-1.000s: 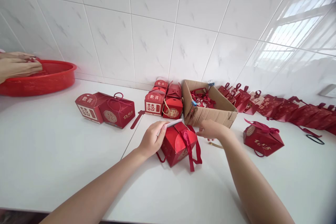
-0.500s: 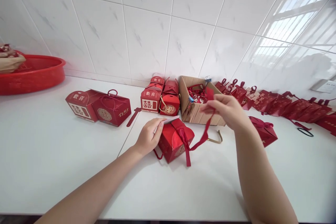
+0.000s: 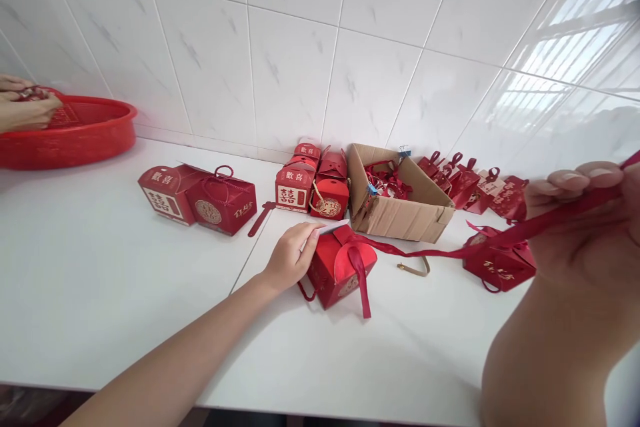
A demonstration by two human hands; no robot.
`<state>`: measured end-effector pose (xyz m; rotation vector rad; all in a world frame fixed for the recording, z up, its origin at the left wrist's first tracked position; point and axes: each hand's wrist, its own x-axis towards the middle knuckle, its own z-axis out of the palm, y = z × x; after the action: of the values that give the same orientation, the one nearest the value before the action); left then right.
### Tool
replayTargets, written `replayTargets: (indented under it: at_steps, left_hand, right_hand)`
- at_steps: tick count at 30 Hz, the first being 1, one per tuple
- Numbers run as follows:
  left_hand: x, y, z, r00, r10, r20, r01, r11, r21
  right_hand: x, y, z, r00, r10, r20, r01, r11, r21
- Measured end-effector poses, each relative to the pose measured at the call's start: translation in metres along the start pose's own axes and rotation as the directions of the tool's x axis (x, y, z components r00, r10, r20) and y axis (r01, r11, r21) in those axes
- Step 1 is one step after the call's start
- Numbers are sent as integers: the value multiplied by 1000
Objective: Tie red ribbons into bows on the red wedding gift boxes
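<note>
My left hand [image 3: 291, 257] is closed on the left edge of a red gift box [image 3: 324, 273] with gold print, on the white table. A pale flap or card [image 3: 333, 225] stands out beside its thumb. From the top of the box a dark red ribbon [image 3: 440, 254] stretches far to the right. My right hand [image 3: 585, 227], large and close to the camera, pinches that ribbon near the right edge of the picture. A short ribbon end [image 3: 363, 290] hangs down the front of the box. The far end of the ribbon is out of view.
A cardboard box [image 3: 400, 217] of red pieces stands behind, beside several small red boxes [image 3: 294, 197]. Two joined red boxes [image 3: 173, 193] lie left; another tied red box [image 3: 500, 265] sits right. A co-worker's hands [image 3: 30, 110] work over a red basin [image 3: 100, 137].
My right hand has swept right and toward the camera, drawing the ribbon out long and nearly straight. My left hand stays on the box. The view has shifted slightly.
</note>
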<state>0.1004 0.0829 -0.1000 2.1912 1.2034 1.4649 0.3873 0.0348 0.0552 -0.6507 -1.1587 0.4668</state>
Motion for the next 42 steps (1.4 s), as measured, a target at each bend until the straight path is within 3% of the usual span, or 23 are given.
replayTargets:
  at_steps: [3,5,9,14,19,24,32,42]
  left_hand:
    - [0,0,0,1000,-6,4,6,1000,-3]
    - [-1,-1,0,1000,-8,-11,8,1000,23]
    - [0,0,0,998,-34,-58,38,997,67]
    - [0,2,-1,990,-72,-121,79,995,59]
    - [0,1,-1,981,-85,-174,103,990,99]
    - [1,2,-1,975,-70,-210,102,984,147]
    - [1,2,0,975,-65,-213,102,980,169]
    - [-1,1,-1,976,-93,-196,126,979,161]
  right_hand:
    - [-3,6,10,998,13,63,-25,981,194]
    - [-4,14,20,968,74,240,-104,988,117]
    - [-12,34,45,783,318,534,-271,948,-166]
    - [-26,63,71,557,472,684,-261,881,-395]
    - [-33,92,78,442,541,716,-316,840,-440]
    - [-33,103,77,308,574,759,-408,800,-439]
    - [-33,110,77,220,582,783,-515,751,-413]
    - [-34,112,78,208,551,808,-562,744,-362]
